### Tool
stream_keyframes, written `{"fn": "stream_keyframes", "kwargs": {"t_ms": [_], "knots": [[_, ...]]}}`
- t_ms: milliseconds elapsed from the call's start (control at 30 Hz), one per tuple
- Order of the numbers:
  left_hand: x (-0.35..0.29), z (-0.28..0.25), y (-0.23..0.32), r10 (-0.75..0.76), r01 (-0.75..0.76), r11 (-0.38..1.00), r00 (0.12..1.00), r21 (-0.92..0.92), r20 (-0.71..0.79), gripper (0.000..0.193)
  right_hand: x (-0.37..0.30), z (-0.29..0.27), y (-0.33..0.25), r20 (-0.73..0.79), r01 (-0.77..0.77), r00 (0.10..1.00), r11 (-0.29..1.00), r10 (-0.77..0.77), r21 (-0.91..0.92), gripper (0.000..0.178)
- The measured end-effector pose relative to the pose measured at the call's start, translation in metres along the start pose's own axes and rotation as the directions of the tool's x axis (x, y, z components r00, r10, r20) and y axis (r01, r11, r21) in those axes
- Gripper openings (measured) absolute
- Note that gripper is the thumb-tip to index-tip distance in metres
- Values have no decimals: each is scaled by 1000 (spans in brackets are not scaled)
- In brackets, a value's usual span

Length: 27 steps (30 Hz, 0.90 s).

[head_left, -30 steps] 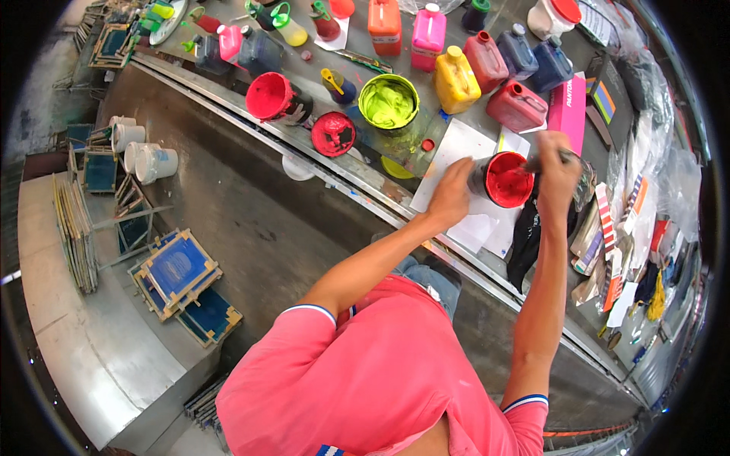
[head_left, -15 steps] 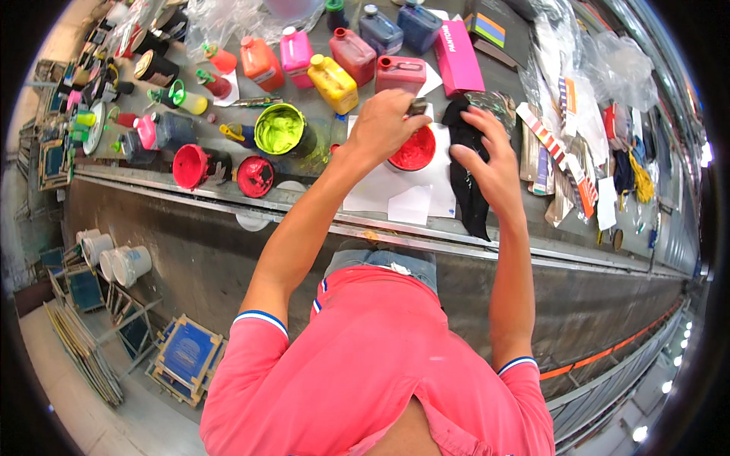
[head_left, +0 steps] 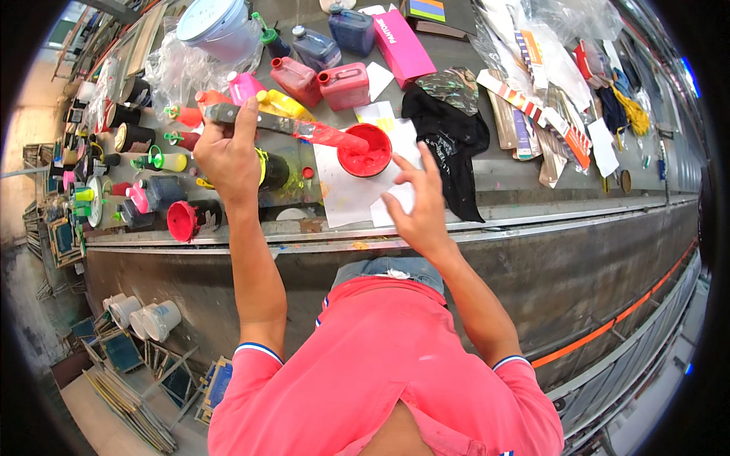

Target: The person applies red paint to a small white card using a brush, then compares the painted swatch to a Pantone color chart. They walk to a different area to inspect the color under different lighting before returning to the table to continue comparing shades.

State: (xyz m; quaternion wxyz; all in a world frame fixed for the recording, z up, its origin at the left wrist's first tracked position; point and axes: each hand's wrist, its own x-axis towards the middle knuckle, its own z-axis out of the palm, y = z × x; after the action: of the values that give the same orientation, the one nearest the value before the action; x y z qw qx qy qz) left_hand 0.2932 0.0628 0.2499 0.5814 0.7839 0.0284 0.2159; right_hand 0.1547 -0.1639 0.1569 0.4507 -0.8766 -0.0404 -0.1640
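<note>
My left hand [head_left: 230,163] is closed round the dark handle of an ink spatula [head_left: 277,124]. Its long flat blade slants to the right, coated in thick red ink, and the tip reaches over the mouth of a red-lined tub [head_left: 384,162]. Red ink lies inside that tub, which stands on a white sheet of paper [head_left: 334,199]. Beside the tub's right edge hovers my right hand [head_left: 420,205], open, fingers apart, holding nothing. Just under it lies a small white paper [head_left: 380,214]. A black cloth [head_left: 456,137] rests to the right of the tub.
Red jugs [head_left: 346,87], blue jugs [head_left: 352,32] and a pink box [head_left: 403,45] stand behind the tub. A tub with a lime-green rim [head_left: 272,170] is partly behind my left hand. Left lies a red-rimmed tub [head_left: 182,220]. Colour-swatch strips [head_left: 525,106] lie right; a metal rail [head_left: 532,220] edges the bench.
My left hand has moved left from above the tub, and the spatula now shows lengthwise with red ink on it. My right hand has shifted left, from the black cloth to beside the tub.
</note>
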Motion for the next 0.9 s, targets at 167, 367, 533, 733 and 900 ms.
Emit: {"fn": "stream_keyframes", "kwargs": {"t_ms": [167, 367, 533, 733, 900], "knots": [[-2, -4, 2, -24, 24, 996, 1000, -84, -8, 16, 14, 21, -7, 138, 56, 989, 996, -47, -63, 68], [-6, -7, 6, -28, 27, 995, 999, -92, -16, 17, 22, 28, -5, 133, 94, 988, 993, -84, -68, 65], [-7, -5, 1, -52, 51, 997, 998, -61, -21, 18, 20, 30, -1, 154, 69, 987, 994, -55, -83, 56], [-11, 3, -12, -69, 68, 994, 998, -82, -12, 18, 21, 10, 7, -54, 34, 998, 999, -32, 40, 20], [-41, 20, -46, -184, 189, 981, 976, -39, 117, 19, -7, -21, 49, -123, -279, 823, 583, 555, 763, 11]]}}
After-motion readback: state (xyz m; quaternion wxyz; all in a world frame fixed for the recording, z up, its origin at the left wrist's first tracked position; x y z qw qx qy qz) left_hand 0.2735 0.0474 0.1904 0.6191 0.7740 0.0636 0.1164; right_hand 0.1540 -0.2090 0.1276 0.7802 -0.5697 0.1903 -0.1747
